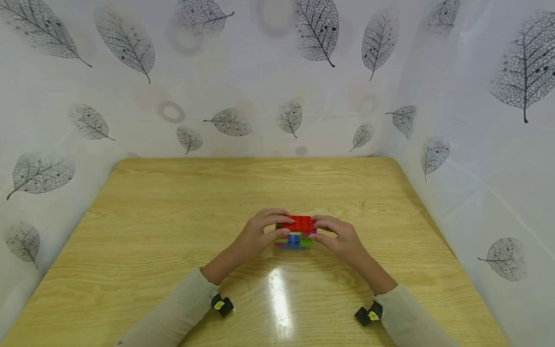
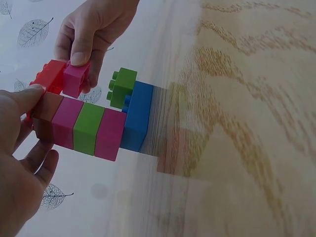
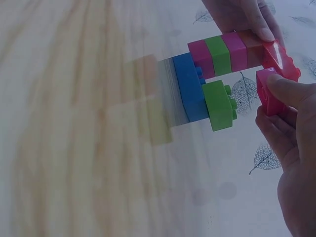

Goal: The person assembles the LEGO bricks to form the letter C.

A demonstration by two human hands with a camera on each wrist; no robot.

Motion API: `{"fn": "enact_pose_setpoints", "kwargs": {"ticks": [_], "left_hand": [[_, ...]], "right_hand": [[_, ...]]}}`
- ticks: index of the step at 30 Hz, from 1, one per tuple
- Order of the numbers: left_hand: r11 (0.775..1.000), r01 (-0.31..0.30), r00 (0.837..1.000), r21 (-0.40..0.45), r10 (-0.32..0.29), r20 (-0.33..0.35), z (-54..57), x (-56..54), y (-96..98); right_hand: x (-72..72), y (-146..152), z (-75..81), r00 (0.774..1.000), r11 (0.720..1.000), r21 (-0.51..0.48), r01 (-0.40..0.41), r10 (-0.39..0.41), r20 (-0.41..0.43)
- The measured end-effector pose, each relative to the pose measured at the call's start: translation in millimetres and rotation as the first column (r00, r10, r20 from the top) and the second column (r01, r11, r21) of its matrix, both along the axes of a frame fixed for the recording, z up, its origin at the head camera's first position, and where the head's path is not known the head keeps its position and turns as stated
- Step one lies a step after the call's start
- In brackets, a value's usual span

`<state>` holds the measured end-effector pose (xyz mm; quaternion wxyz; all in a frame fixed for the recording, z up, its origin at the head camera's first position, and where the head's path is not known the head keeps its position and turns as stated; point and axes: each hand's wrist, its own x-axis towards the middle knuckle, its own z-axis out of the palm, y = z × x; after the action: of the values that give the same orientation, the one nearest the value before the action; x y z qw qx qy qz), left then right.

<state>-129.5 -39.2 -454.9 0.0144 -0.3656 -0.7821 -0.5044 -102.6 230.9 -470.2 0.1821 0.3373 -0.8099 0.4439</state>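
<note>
A small structure of toy building bricks stands on the table in front of me. Its base is a long blue brick (image 2: 137, 116). One end of it carries a column of pink, green (image 2: 89, 128), pink and brown (image 2: 47, 112) bricks; a lone green brick (image 3: 220, 106) sits at the other end. Across the top of the column lies a red brick (image 1: 299, 222), reaching out over the gap. My left hand (image 1: 262, 229) grips the column's top around the red and brown bricks. Between thumb and fingers my right hand (image 1: 342, 236) pinches a pink brick (image 3: 269, 91) at the red brick's free end, above the green one.
The wooden table (image 1: 182, 193) spreads out around the bricks and mirrors them faintly in both wrist views. A white leaf-print cloth (image 1: 243, 86) hangs behind it and along both sides. Black wrist devices (image 1: 222, 305) show below the sleeves.
</note>
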Motion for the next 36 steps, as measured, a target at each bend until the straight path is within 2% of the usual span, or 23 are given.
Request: {"fn": "enact_pose_setpoints", "kwargs": {"ticks": [4,10,17,23,36], "left_hand": [[1.0,-0.005,1.0,-0.006,0.005,-0.013,0.5,-0.4,0.3],[0.999,-0.022,0.997,-0.034,0.019,-0.075,0.6,-1.8,1.6],[0.998,-0.027,0.993,-0.061,0.02,-0.114,2.0,-0.9,1.9],[0.997,-0.046,0.986,-0.067,0.034,-0.163,2.3,-0.6,2.8],[0.997,-0.047,0.984,-0.054,0.037,-0.173,2.3,0.7,1.9]], "right_hand": [[-0.8,0.3,-0.2,1.0,1.0,0.006,0.0,0.0,-0.021],[-0.9,-0.7,-0.8,0.999,1.0,-0.016,-0.012,0.011,-0.053],[0.8,-1.8,0.1,0.999,0.996,-0.08,-0.033,0.034,0.016],[-0.1,-2.4,-0.9,0.998,0.992,-0.117,-0.047,0.05,0.03],[0.6,-3.0,-0.7,0.996,0.989,-0.141,-0.038,0.049,0.071]]}}
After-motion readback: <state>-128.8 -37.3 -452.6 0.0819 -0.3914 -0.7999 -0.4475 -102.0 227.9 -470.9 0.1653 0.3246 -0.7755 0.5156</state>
